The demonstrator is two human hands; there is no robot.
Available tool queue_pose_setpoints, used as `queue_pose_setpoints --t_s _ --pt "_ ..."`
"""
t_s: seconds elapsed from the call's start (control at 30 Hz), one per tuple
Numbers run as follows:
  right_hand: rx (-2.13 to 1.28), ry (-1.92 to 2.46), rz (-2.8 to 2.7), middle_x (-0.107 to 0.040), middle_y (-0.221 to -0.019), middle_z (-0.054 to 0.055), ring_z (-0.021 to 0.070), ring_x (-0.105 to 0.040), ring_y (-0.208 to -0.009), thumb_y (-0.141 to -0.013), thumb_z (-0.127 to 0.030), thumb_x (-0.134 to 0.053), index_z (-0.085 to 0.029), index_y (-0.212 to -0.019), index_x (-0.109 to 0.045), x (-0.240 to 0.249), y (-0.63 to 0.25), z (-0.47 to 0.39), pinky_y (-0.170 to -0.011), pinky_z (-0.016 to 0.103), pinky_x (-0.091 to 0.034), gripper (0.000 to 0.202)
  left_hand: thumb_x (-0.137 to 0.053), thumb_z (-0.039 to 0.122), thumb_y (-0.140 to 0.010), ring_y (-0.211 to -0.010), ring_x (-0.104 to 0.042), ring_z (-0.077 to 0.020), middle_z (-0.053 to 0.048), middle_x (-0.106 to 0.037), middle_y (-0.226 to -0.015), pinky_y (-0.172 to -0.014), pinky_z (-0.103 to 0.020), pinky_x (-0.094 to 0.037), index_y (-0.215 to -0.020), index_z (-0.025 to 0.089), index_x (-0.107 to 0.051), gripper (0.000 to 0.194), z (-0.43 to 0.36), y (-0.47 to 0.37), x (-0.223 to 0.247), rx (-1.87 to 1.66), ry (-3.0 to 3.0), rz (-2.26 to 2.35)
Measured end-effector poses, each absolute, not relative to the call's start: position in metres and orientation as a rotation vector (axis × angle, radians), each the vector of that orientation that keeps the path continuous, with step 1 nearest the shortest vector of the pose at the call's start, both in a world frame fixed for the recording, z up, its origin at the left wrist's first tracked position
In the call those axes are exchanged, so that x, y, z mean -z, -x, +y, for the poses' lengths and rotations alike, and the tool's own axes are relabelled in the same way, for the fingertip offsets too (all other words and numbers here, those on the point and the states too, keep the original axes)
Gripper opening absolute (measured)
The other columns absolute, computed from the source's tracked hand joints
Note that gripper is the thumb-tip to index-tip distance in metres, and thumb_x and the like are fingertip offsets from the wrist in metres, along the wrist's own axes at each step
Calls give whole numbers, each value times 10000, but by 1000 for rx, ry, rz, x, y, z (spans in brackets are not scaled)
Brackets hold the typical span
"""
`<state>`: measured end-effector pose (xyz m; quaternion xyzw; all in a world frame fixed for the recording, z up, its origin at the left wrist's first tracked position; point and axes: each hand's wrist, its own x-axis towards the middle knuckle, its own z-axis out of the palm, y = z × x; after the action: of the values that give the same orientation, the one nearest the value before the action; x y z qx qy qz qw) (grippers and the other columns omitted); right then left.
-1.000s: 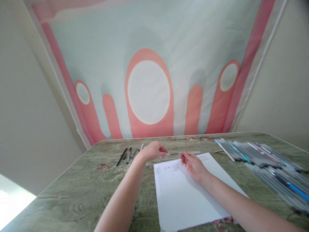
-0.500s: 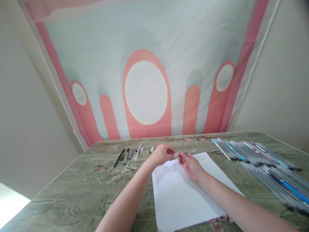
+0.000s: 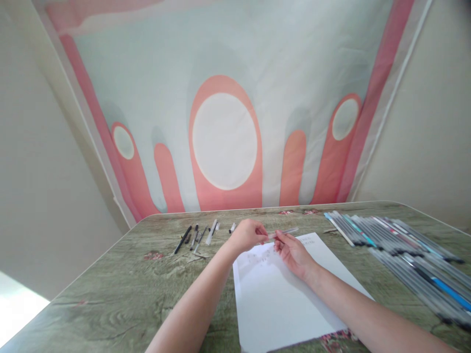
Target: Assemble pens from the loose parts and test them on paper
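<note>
Over the far part of a white sheet of paper (image 3: 283, 304), both hands pinch one slim clear pen (image 3: 292, 230). My left hand (image 3: 249, 234) grips its left end, and the fingers hide that end. With thumb and fingertips closed, my right hand (image 3: 294, 254) holds it near the middle, while its translucent right end sticks out past the fingers. Whether it is a whole pen or only a barrel, I cannot tell. Small dark marks and lines of faint writing show on the paper beneath.
Left of the paper lie a black pen (image 3: 183, 239), a white translucent tube (image 3: 211, 232) and several small pen parts. Rows of clear-barrelled pens (image 3: 382, 234) cover the wooden table's right side, a blue pen (image 3: 451, 292) among them. A patterned cloth (image 3: 224, 44) hangs behind the table.
My hands keep almost the same pinch on the pen, with only slight finger movement. The whole view has shifted a little.
</note>
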<state>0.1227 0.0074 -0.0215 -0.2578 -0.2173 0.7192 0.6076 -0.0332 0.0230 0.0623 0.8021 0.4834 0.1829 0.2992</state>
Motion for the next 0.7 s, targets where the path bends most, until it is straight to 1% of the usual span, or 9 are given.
queue_pose_setpoints --t_s 0.1,0.33,0.5,0.57,0.7 --pt "-1660 591 -496 -653 -679 -12 60 -556 -521 -627 -197 -722 -157 -647 -578 23 -123 9 -502 163 -470 151 -547 317 -685 -573 -563 -124 -25 -659 -642 -518 -199 -385 -745 135 -654 219 22 31 -62 -481 -2207 1307" --pt "-1684 581 -481 -656 -689 -4 52 -547 -521 -642 -176 -714 -154 -659 -582 23 -125 9 -503 152 -472 135 -525 313 -694 -647 -575 -147 -37 -662 -669 -560 -209 -401 -752 152 -643 208 18 26 -59 -498 -2308 1443" --pt "-1682 576 -487 -650 -673 -15 46 -546 -515 -642 -172 -714 -154 -655 -579 23 -124 8 -499 145 -469 137 -507 372 -711 -672 -582 -161 -60 -667 -732 -559 -221 -405 -757 158 -629 250 14 22 -59 -526 -2303 1529" --pt "-1685 572 -494 -648 -665 -19 44 -545 -509 -642 -172 -714 -154 -656 -580 23 -124 8 -498 143 -467 136 -500 375 -717 -674 -585 -161 -55 -666 -709 -559 -220 -404 -757 158 -630 256 14 22 -57 -516 -2298 1510" --pt "-1691 566 -509 -646 -660 -16 43 -545 -507 -646 -181 -711 -152 -669 -588 20 -125 7 -507 143 -472 128 -488 323 -724 -647 -589 -140 -33 -660 -642 -559 -206 -397 -749 152 -636 228 15 23 -54 -484 -2295 1390"
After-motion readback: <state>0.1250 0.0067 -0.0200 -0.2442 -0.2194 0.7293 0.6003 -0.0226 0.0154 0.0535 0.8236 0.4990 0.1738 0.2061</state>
